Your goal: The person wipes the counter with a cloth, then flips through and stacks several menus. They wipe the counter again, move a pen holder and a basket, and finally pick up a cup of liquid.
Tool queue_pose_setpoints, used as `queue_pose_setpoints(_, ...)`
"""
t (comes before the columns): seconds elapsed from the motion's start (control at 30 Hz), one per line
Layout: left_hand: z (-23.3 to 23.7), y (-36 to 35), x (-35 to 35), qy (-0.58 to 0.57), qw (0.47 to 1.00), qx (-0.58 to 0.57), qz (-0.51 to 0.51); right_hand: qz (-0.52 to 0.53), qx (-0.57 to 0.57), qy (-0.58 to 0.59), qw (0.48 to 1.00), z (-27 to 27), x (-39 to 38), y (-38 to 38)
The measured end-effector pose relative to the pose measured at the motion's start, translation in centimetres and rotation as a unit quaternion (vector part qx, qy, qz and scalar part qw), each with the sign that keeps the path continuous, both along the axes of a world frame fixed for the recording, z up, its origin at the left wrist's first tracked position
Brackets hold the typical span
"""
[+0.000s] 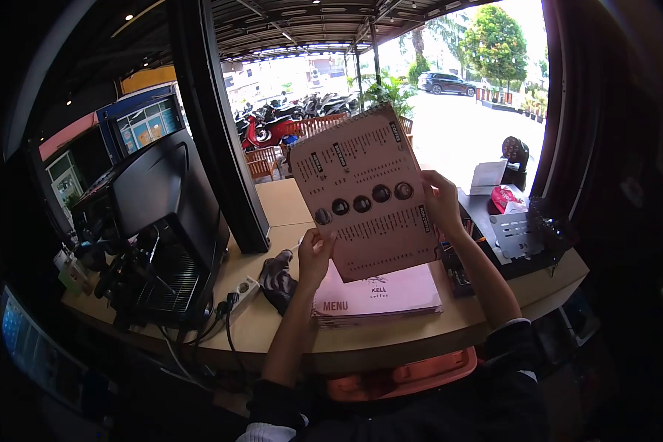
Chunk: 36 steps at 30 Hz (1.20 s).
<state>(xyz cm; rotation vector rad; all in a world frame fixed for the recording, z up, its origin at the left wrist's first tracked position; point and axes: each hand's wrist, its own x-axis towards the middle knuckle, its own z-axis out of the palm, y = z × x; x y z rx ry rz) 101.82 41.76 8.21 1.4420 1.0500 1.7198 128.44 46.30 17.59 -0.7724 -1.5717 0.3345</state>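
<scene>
I hold a pink menu card (361,188) upright over the counter, its printed side with text columns and a row of dark circles facing me. My left hand (313,254) grips its lower left corner. My right hand (440,200) grips its right edge. Below the card lies a stack of pink menus (390,296), the top one marked "MENU".
A black point-of-sale screen and printer (166,236) stand at the left on the wooden counter (390,342), with cables and a power strip (244,289). A dark pillar (225,147) rises behind. A black tray with small items (519,234) sits at right. Motorbikes are parked outside.
</scene>
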Motion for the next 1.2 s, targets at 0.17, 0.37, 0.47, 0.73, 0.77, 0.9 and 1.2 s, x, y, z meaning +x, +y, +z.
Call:
queue_pose_setpoints(0.17,1.9,-2.3,-2.4,-0.121,0.99,0.026,-0.068,-0.008,0.047,0.005,0.999,-1.4,0.7,1.8)
queue_pose_setpoints(0.37,2.8,-4.8,-9.3,-0.231,0.927,-0.164,-0.246,-0.142,0.129,-0.014,0.981,-1.8,3.0,3.5)
queue_pose_setpoints(0.47,1.6,-5.7,-11.7,-0.326,0.879,-0.083,-0.338,-0.15,0.164,-0.048,0.974,-2.4,3.6,3.8)
queue_pose_setpoints(0.73,2.7,-5.0,-11.0,-0.518,0.782,0.09,-0.333,-0.173,0.162,-0.097,0.967,-1.5,2.9,2.8)
queue_pose_setpoints(0.77,3.1,-4.8,-10.6,-0.552,0.762,0.103,-0.324,-0.173,0.163,-0.097,0.966,-1.0,2.9,2.5)
queue_pose_setpoints(0.9,6.3,-4.6,-8.5,-0.592,0.781,0.116,-0.162,-0.124,0.137,-0.108,0.977,1.1,2.7,0.3)
queue_pose_setpoints(1.2,5.7,-2.1,-4.9,0.15,0.981,0.117,-0.043,0.005,0.103,-0.05,0.993,4.1,-1.6,-4.5)
